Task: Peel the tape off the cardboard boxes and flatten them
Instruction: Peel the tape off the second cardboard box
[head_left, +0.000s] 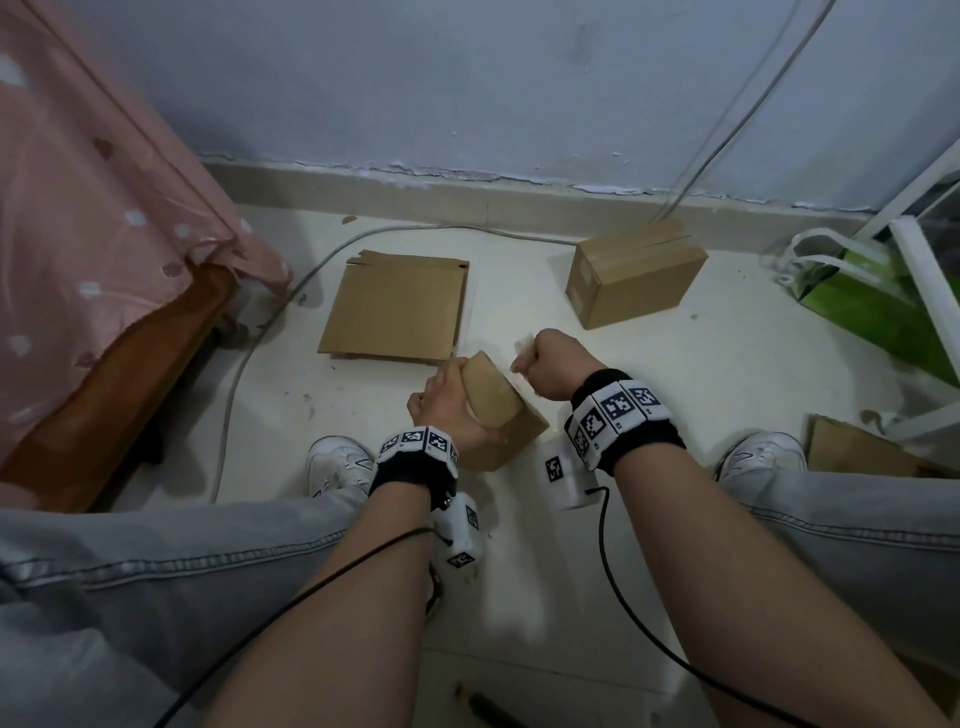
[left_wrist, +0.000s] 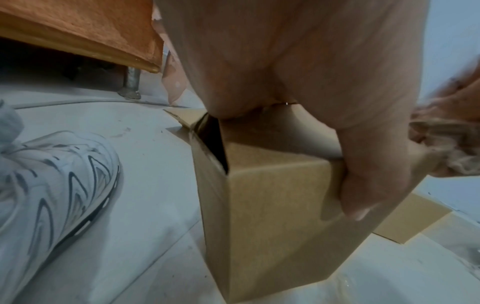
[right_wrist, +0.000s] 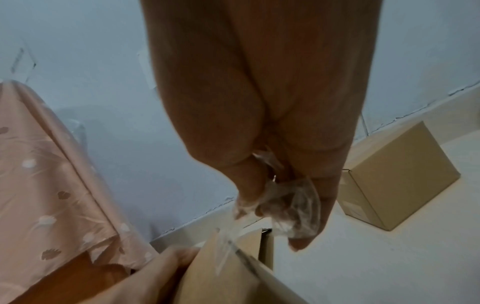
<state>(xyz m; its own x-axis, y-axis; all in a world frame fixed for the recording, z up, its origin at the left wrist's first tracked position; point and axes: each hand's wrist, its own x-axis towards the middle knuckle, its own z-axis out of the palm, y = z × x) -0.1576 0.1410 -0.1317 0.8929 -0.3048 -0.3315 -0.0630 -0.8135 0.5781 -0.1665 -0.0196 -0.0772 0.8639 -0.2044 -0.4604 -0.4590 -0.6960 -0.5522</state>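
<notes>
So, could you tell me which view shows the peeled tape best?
The right wrist view: the clear tape is bunched in the right hand. The head view shows a pale scrap; the left wrist view shows a blur.

Matt brown cardboard box (head_left: 493, 410) at centre; crumpled, glossy clear plastic tape (right_wrist: 291, 207) above it. Smooth, pale tiled floor (head_left: 649, 374). Upper left, soft pink patterned cloth (head_left: 93, 208).
</notes>
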